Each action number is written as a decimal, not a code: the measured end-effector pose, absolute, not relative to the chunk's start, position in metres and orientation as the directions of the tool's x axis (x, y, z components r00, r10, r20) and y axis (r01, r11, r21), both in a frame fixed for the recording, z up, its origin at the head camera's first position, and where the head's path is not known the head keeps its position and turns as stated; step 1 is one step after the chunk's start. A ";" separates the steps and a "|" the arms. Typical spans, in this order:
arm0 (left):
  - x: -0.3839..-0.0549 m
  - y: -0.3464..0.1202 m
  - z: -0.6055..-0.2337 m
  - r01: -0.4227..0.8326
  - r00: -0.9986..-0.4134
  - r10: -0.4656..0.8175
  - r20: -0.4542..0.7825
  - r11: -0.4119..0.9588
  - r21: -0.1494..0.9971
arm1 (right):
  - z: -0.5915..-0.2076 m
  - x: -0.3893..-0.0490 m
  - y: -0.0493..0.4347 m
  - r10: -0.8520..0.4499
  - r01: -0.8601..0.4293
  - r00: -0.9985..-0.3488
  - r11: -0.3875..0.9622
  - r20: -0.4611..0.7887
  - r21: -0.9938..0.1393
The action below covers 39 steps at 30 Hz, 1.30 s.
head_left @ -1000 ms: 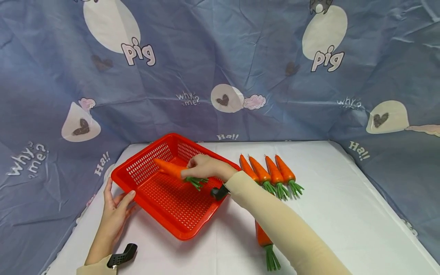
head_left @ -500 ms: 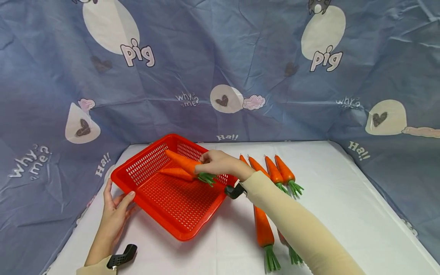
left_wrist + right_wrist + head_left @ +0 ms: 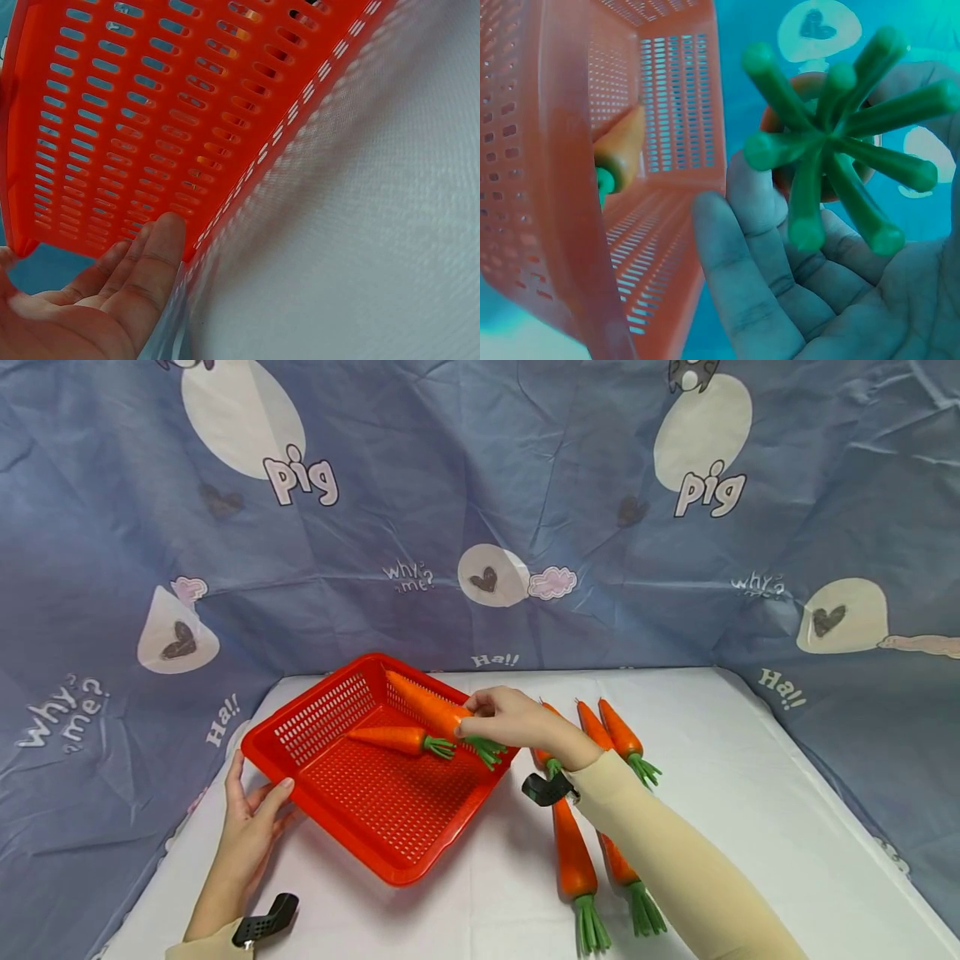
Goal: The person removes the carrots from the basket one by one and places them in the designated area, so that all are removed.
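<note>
A red perforated plastic basket (image 3: 341, 828) stands tilted on the left of the table. My left hand (image 3: 249, 827) holds its left corner, the thumb at the rim; in the left wrist view the fingers (image 3: 154, 262) lie against the outer wall. Between the thumb and fingers of my right hand (image 3: 521, 722) is an orange carrot (image 3: 423, 700), gripped near its green stems, over the basket's back right side. In the right wrist view those stems (image 3: 825, 135) point at the camera. Another carrot (image 3: 390, 739) lies inside the basket.
Right of the basket, several more carrots (image 3: 621, 728) lie on the white table (image 3: 735, 793), some partly hidden by my right arm. Two of them, one carrot (image 3: 573, 856) and its neighbour (image 3: 622, 868), lie nearer the front. A blue printed cloth (image 3: 420, 510) hangs behind.
One carrot now lies in the basket, let go by my right hand. That hand, with a carrot in its grip, has moved right toward the basket's back right rim. My left hand stays put.
</note>
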<state>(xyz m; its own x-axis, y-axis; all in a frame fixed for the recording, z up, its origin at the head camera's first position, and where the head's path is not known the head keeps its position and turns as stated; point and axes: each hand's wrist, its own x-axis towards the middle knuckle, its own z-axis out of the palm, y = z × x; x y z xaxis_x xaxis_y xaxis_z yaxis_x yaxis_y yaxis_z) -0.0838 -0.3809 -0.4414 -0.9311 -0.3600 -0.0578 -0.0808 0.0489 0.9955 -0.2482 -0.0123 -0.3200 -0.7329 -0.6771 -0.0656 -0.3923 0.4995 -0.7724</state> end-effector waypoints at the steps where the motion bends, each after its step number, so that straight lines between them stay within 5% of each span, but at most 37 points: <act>1: -0.084 -0.381 -0.441 -0.082 -0.931 -0.360 -0.059 0.050 0.995 | -0.319 -0.247 -0.010 -0.671 -0.392 -0.739 0.502 -0.062 -0.771; 12: -0.085 -0.382 -0.440 -0.086 -0.932 -0.357 -0.062 0.054 0.995 | -0.321 -0.230 0.021 -0.624 -0.252 -0.772 0.474 -0.120 -0.843; 39: -0.085 -0.380 -0.439 -0.086 -0.928 -0.365 -0.072 0.023 0.996 | -0.342 -0.204 0.087 -0.549 -0.232 -0.833 0.466 -0.073 -0.854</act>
<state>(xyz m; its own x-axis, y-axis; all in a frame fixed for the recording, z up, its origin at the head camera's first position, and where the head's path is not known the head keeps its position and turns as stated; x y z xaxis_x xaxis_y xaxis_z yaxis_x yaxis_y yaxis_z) -0.0846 -0.3801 -0.4389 -0.9282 -0.3651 -0.0720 -0.0861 0.0225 0.9960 -0.2036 0.0875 -0.3420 -0.8327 -0.5488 -0.0734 -0.2320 0.4662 -0.8537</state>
